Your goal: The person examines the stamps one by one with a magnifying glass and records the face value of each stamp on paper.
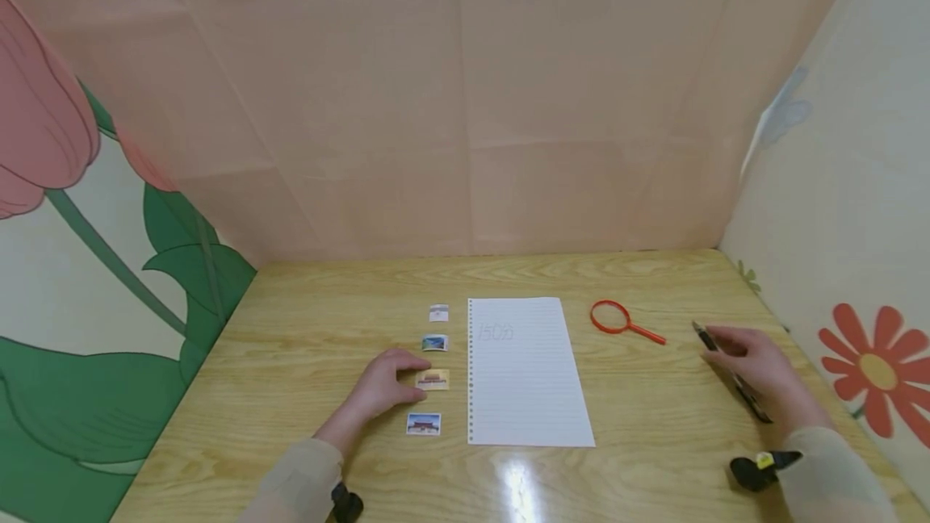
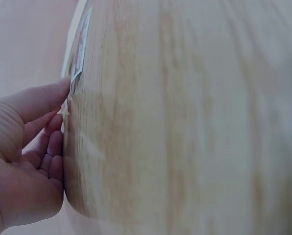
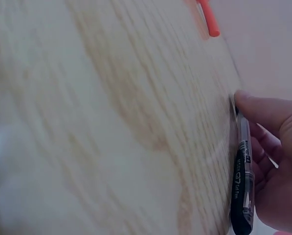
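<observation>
Four small stamps stand in a column left of the paper, so several lie there. My left hand (image 1: 383, 382) touches the yellow stamp (image 1: 433, 380), index finger by its upper edge and thumb by its lower left. A blue-edged stamp with a red building (image 1: 424, 424) lies nearer me; a blue-green stamp (image 1: 435, 343) and a pale stamp (image 1: 439, 313) lie beyond. At the right, my right hand (image 1: 751, 361) holds a black gel pen (image 3: 242, 181) low over the table, its tip pointing away to the left.
A lined sheet of paper (image 1: 526, 386) with punched holes and faint writing lies mid-table. Right of it rests a red magnifying glass (image 1: 646, 334). The wooden table (image 1: 327, 305) meets a pinkish cloth backdrop (image 1: 465, 103) and flower-printed side panels.
</observation>
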A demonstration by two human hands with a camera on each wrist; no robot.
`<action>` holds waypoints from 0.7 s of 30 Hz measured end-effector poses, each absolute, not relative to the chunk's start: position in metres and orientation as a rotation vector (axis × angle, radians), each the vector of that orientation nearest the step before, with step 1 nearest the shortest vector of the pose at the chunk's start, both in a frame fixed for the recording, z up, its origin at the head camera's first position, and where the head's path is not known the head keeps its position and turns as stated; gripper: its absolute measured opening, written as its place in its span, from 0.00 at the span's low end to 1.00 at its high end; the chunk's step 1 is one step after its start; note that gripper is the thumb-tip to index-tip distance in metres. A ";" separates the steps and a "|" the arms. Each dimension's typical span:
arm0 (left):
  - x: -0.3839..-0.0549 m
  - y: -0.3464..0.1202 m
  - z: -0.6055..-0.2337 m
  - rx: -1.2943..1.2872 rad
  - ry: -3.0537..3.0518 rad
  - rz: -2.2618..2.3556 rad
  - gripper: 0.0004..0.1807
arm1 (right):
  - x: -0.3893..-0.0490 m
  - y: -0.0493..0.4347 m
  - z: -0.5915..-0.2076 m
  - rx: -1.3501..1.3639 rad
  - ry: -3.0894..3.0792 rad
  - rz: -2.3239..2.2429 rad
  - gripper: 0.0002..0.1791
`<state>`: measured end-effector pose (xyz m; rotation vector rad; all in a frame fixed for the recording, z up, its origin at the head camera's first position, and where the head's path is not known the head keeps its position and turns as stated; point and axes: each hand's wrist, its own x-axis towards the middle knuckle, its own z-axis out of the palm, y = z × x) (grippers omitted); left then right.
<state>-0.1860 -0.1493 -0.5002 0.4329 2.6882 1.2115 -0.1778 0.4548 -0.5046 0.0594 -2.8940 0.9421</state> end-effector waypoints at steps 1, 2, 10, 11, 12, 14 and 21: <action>-0.186 -0.149 -0.500 0.431 2.686 1.213 0.22 | -0.178 0.455 -0.505 0.066 -2.898 0.922 0.30; -0.186 -0.149 -0.500 0.430 2.683 1.215 0.22 | -0.178 0.456 -0.505 0.070 -2.906 0.908 0.29; -0.186 -0.149 -0.500 0.426 2.677 1.223 0.22 | -0.177 0.452 -0.506 0.000 -2.889 0.853 0.25; -0.186 -0.149 -0.500 0.425 2.677 1.224 0.22 | -0.176 0.451 -0.506 -0.015 -2.887 0.855 0.24; -0.186 -0.149 -0.499 0.426 2.676 1.226 0.22 | -0.176 0.450 -0.506 -0.028 -2.888 0.863 0.24; -0.186 -0.149 -0.500 0.432 2.678 1.227 0.22 | -0.175 0.449 -0.506 -0.060 -2.884 0.867 0.23; -0.186 -0.150 -0.500 0.445 2.679 1.229 0.22 | -0.173 0.448 -0.509 -0.134 -2.869 0.858 0.21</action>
